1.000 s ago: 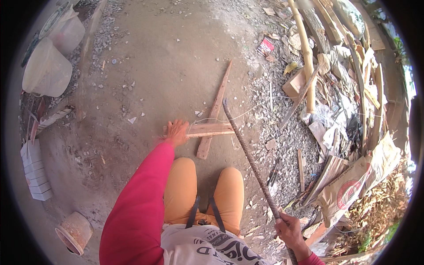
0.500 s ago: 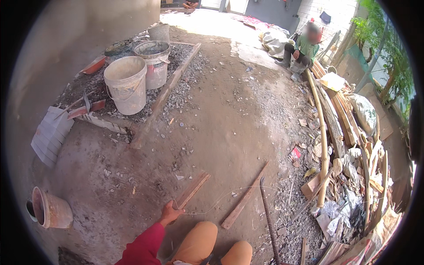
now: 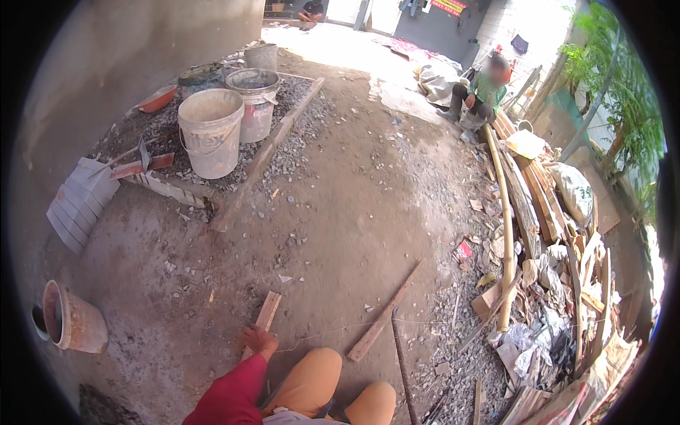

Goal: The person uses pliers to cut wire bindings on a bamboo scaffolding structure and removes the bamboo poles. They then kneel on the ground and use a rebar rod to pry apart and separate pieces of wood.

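Observation:
My left hand, in a red sleeve, is closed over the near part of a short wooden board low in the middle of the view. From beside this hand a thin pale string stretches right across the ground and past the top of a ribbed steel bar. The bar stands tilted right of my knees, its lower end cut off by the picture edge. Between hand and bar, a narrow wooden strip lies on the dirt. My right hand is out of view.
At the left are a whitish bucket, more buckets and a tipped bucket. A timber edge borders gravel. Rightward lie a bamboo pole, planks and rubbish. One person sits far right, another at the back.
My left hand has moved slightly left and now covers the board's near part. The board has swung to a steeper angle and shifted left. The view has shifted a little.

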Available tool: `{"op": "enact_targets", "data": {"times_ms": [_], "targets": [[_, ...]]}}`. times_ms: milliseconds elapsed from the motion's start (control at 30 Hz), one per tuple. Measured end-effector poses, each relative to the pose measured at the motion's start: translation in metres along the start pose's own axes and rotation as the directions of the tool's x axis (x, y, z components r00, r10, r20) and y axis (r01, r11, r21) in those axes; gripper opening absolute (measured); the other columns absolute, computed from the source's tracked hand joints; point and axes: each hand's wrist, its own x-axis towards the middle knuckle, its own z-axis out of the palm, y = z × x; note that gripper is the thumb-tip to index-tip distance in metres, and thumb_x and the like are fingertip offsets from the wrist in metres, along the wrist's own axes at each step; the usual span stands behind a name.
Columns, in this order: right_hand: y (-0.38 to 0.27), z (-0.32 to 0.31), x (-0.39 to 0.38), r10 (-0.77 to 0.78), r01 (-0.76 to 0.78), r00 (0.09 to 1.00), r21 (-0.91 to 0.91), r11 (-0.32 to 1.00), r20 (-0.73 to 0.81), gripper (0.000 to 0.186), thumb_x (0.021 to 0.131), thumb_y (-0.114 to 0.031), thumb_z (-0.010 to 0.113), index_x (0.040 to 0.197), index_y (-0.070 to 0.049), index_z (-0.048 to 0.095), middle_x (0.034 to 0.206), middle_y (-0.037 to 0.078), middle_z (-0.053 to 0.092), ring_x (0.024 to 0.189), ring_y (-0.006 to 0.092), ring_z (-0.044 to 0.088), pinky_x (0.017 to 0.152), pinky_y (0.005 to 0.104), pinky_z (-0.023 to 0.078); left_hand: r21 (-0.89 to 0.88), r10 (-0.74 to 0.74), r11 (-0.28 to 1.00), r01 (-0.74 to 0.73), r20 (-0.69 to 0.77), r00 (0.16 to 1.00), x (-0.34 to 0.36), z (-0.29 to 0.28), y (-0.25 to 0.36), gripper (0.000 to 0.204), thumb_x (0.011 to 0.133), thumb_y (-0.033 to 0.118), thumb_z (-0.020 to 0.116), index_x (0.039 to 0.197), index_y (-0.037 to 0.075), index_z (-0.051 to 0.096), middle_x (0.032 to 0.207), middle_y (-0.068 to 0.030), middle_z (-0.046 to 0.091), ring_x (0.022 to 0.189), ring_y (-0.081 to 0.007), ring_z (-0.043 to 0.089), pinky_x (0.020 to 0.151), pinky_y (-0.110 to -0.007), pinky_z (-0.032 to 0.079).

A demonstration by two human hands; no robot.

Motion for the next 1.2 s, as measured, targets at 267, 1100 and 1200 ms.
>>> {"op": "enact_targets", "data": {"times_ms": [267,1100,1200], "targets": [[-0.001,0.004,0.011,0.064,-0.07,0.987,0.032,0.997,0.147,0.031,0.107,-0.022,0.058,0.122,0.002,0.071,0.077,0.005,0.063,0.064,0.0133,0.057,0.055,0.0323,0.046,-0.534,0.543,0.839,-0.105,0.836,0.083,-0.195,0.008,0.155,0.03,0.093,0.031,0.07,0.101,0.003,0.077,0.099,-0.0195,0.078,0.097,-0.0368,0.075,0.085,-0.047,0.058],[-0.046,-0.09,0.042,0.378,-0.443,0.87,0.164,0.881,0.316,0.037,0.104,-0.009,0.056,0.133,0.013,0.062,0.069,0.0,0.059,0.059,0.006,0.051,0.054,0.0247,0.041,-0.086,0.551,0.741,-0.666,0.646,0.528,-0.142,0.174,0.313,0.068,0.083,0.028,0.083,0.135,-0.005,0.054,0.14,-0.0287,0.058,0.13,-0.0467,0.06,0.107,-0.053,0.051],[-0.056,-0.099,0.062,0.353,-0.393,0.889,0.091,0.915,0.293,0.039,0.104,-0.009,0.056,0.135,0.014,0.06,0.071,0.0,0.061,0.063,0.0057,0.054,0.057,0.0252,0.044,-0.05,0.521,0.762,-0.645,0.639,0.566,-0.146,0.186,0.32,0.065,0.082,0.027,0.085,0.131,-0.006,0.057,0.129,-0.0293,0.065,0.123,-0.0453,0.064,0.104,-0.052,0.053]]}}
